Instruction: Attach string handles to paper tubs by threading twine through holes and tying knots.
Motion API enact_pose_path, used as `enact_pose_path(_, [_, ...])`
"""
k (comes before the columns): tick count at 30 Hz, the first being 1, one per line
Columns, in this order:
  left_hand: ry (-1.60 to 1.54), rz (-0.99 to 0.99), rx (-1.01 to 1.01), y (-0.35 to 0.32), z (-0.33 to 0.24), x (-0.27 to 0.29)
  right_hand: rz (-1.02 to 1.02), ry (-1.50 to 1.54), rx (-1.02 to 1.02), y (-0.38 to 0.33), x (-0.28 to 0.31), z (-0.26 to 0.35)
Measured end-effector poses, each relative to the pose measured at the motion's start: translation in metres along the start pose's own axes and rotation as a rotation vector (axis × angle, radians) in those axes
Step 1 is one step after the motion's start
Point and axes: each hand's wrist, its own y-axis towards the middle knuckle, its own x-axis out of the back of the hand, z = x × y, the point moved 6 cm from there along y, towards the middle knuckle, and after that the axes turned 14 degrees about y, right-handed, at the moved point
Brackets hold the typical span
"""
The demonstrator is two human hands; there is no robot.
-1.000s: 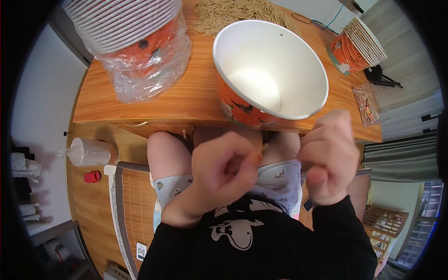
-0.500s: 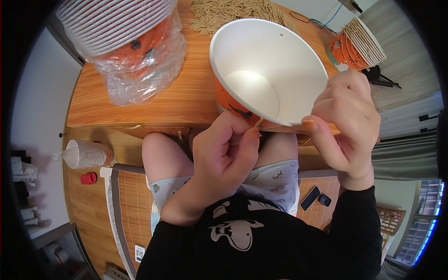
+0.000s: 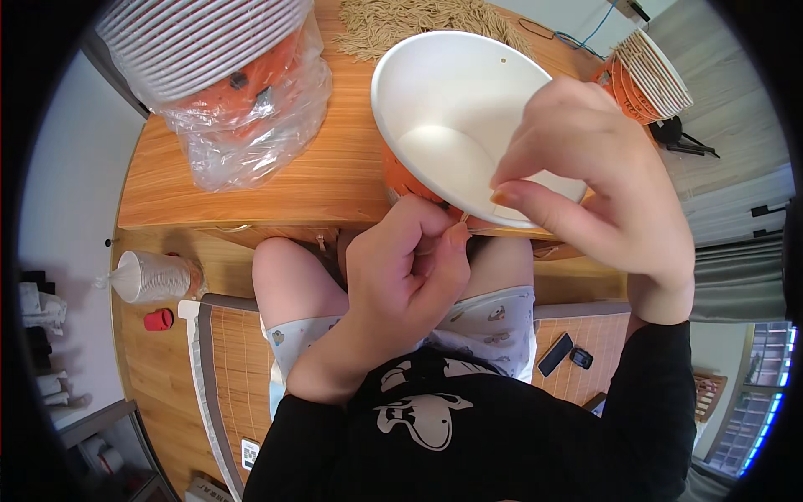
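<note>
A large paper bucket (image 3: 443,138), white inside and orange outside, stands tilted toward me at the table's front edge. A small hole shows high in its far wall. My left hand (image 3: 410,259) is closed at the near rim, pinching a thin tan cord (image 3: 465,217) between thumb and forefinger. Part of the cord runs rightward just under the rim. Over the bucket's mouth, my right hand (image 3: 598,171) is closed in a pinch, its thumb and fingertips above the white inside. What those fingertips hold is too fine to make out.
A plastic-wrapped stack of buckets (image 3: 226,92) stands left on the wooden table (image 3: 335,159). Tan cords (image 3: 431,21) lie heaped at the back. Another bucket (image 3: 644,79), with cords over it, stands far right. A phone (image 3: 555,355) lies beside my leg.
My right hand has moved left and up, from beside the bucket's right rim to over its mouth. My left hand keeps its pinch on the cord at the near rim.
</note>
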Motion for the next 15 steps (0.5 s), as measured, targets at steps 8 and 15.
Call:
enact_pose_path(8, [0.02, -0.032, -0.02, 0.0, -0.001, 0.0, 0.239, 0.362, 0.0, 0.016, -0.014, -0.025])
enact_pose_path(15, [0.034, 0.056, 0.033, 0.001, -0.005, -0.003, 0.253, 0.417, 0.056, 0.02, -0.019, -0.021])
